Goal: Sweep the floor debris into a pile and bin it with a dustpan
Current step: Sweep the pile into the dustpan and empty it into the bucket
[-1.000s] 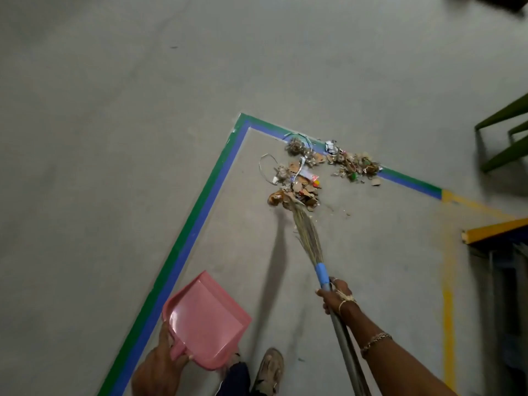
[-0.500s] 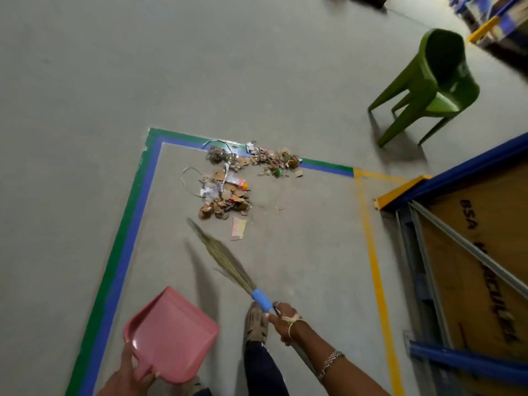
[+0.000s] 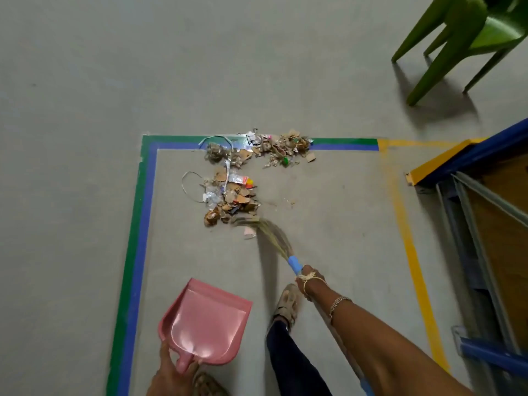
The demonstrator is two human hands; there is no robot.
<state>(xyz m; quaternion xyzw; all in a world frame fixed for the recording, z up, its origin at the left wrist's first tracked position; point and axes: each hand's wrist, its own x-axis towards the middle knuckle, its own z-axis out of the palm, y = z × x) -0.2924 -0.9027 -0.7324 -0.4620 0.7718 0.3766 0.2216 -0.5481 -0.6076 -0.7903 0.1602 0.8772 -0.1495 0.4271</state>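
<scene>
With the right grip [image 3: 307,280] clenched on the broom [image 3: 274,235] and the left grip [image 3: 171,372] holding the dustpan [image 3: 205,327] at lower centre, a hard flick could scatter the mid-frame debris [image 3: 228,192].

The debris [image 3: 234,192] is spread ahead of the broom [image 3: 274,238], with the dustpan [image 3: 205,321] held nearer, to the left.

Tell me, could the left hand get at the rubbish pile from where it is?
Probably not without a step forward. The left hand grips the pink dustpan near the person's shoes; the debris pile lies well ahead. Only bare floor lies between, so nothing blocks the way.
</scene>
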